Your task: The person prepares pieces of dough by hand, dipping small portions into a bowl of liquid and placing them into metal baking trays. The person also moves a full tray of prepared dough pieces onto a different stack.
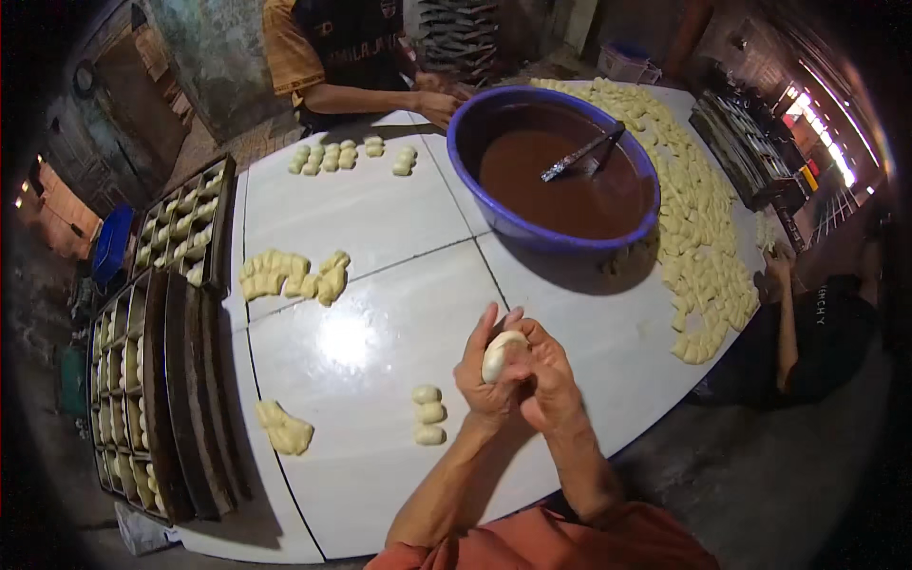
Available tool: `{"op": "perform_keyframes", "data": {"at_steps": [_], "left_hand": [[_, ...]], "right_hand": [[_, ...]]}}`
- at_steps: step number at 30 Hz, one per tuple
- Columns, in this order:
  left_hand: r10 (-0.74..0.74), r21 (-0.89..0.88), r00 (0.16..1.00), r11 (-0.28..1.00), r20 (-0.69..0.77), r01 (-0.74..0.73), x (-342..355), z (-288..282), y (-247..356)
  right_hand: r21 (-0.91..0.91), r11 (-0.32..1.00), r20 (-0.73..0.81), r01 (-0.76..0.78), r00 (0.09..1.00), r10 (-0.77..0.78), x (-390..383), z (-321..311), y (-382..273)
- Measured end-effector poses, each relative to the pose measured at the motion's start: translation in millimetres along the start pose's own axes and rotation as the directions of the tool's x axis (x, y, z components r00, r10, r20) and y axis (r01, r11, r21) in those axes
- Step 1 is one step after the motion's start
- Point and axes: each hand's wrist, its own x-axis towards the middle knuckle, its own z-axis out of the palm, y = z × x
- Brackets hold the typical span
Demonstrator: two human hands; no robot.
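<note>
Over the white tiled table [380, 285], a smooth pale dough piece [501, 356] is held between my two hands. My left hand [480, 375] cups it from the left, fingers pointing up. From the right, my right hand [549, 375] curls its fingers against the dough. Left of my hands, three rounded dough pieces [429, 414] sit in a short column on the tabletop. Farther left lies a flattened, uneven dough lump [284, 428]. Beyond it is a cluster of unshaped dough pieces [290, 274].
A purple basin [560, 239] of brown liquid, with a dark-handled tool [581, 154] in it, stands ahead. Many cut dough pieces [698, 237] cover the right side. Divided trays [123, 380] are stacked at left. Two co-workers' arms [366, 99] reach in; small rolls [331, 157] lie far left.
</note>
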Motion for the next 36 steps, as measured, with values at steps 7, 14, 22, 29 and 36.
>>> {"op": "perform_keyframes", "data": {"at_steps": [7,14,22,29,36], "left_hand": [[-0.547,-0.046,0.837,0.835,0.022,0.548,5.4,15.4,-11.8],[-0.706,0.247,0.702,0.699,0.095,0.670,23.6,-37.6,3.7],[-0.801,0.380,0.589,0.581,0.110,0.719,39.4,-39.2,13.7],[-0.691,-0.011,0.709,0.715,0.141,0.699,46.8,1.8,-2.9],[-0.753,-0.247,0.658,0.634,0.020,0.733,12.6,-40.6,-1.3]], "right_hand": [[-0.617,0.754,0.014,0.225,0.961,-0.275,114.6,-35.8,-94.1],[-0.944,-0.327,-0.026,0.033,0.984,0.175,222.6,-105.4,-132.9],[-0.817,0.557,0.032,-0.150,0.952,0.304,207.9,-101.7,-146.7],[-0.366,0.926,0.133,-0.095,0.979,0.153,130.3,-48.2,-96.2],[-0.259,0.961,0.108,-0.095,0.986,0.126,65.7,-67.7,-21.7]]}}
